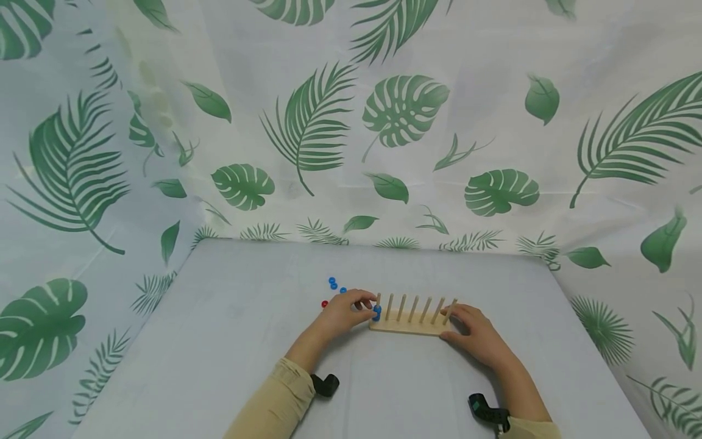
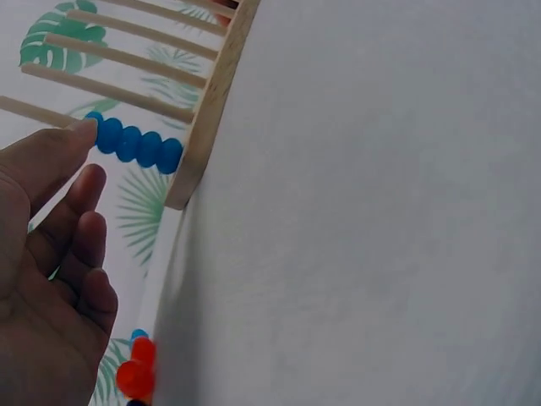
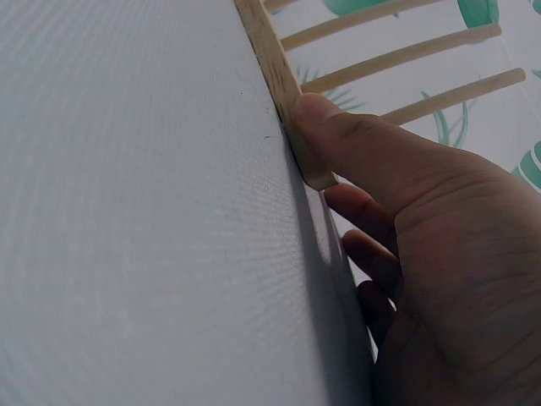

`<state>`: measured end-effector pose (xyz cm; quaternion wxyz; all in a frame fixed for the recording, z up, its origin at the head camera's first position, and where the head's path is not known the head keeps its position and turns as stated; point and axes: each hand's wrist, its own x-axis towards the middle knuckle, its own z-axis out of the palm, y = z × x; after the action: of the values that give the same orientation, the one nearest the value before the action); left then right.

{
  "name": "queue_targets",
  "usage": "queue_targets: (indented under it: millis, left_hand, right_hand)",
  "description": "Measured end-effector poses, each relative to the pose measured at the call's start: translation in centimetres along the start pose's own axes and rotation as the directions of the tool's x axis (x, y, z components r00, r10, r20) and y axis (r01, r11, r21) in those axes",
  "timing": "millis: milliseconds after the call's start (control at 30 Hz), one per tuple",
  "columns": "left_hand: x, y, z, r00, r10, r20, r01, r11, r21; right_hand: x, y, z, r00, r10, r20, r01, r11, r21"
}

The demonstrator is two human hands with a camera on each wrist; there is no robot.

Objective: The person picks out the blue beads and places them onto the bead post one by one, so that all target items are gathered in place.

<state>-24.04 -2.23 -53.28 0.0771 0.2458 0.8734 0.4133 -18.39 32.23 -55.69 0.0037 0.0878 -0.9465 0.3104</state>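
A wooden peg rack [image 1: 406, 328] stands on the table with a row of upright pegs. Several blue beads [image 2: 137, 145] are stacked on its leftmost peg; the other pegs are bare. My left hand [image 1: 341, 315] pinches the topmost blue bead around that peg, thumb on the near side; the index fingertip is hidden in the left wrist view. At the opposite end, my right hand [image 1: 478, 334] grips the rack's base [image 3: 272, 63], its thumb pressing on the front edge and other fingers behind.
Loose blue beads [image 1: 332, 280] and a red bead [image 1: 325, 303] lie on the table beyond my left hand. In the left wrist view, red beads [image 2: 135, 379] show low down. A leaf-patterned sheet [image 1: 406, 207] hangs behind the white table [image 1: 247, 292].
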Motion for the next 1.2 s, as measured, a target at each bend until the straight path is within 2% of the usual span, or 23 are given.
queue_targets:
  millis: [200,367,567,767,1000,1200]
  left_hand:
    - [0.0,-0.3,-1.9,1.0,-0.011,-0.018,0.012,1.0,0.009]
    - [0.4,-1.6,-4.0,0.998,-0.044,-0.033,0.045,0.999,0.03]
    - [0.7,-3.2,-6.3,0.993,-0.114,-0.035,0.115,0.993,0.028]
    - [1.1,-4.8,-8.1,0.98,-0.2,-0.02,0.2,0.979,0.023]
    - [1.6,-6.7,-9.3,0.962,-0.272,-0.01,0.272,0.961,0.053]
    - [2.1,-7.3,-9.0,0.955,-0.297,0.008,0.296,0.953,0.068]
  right_hand:
    - [0.0,0.0,-0.1,1.0,0.0,0.008,0.0,1.0,-0.001]
    - [0.1,0.0,-0.1,1.0,-0.002,0.003,0.002,1.0,0.005]
    - [0.2,0.0,0.1,1.0,-0.012,-0.002,0.012,1.0,0.003]
    - [0.1,0.1,0.0,1.0,-0.001,0.0,0.001,1.0,0.01]
    - [0.2,0.1,-0.1,1.0,0.018,0.01,-0.018,1.0,0.02]
    - [0.2,0.1,-0.1,1.0,0.019,0.011,-0.02,1.0,0.019]
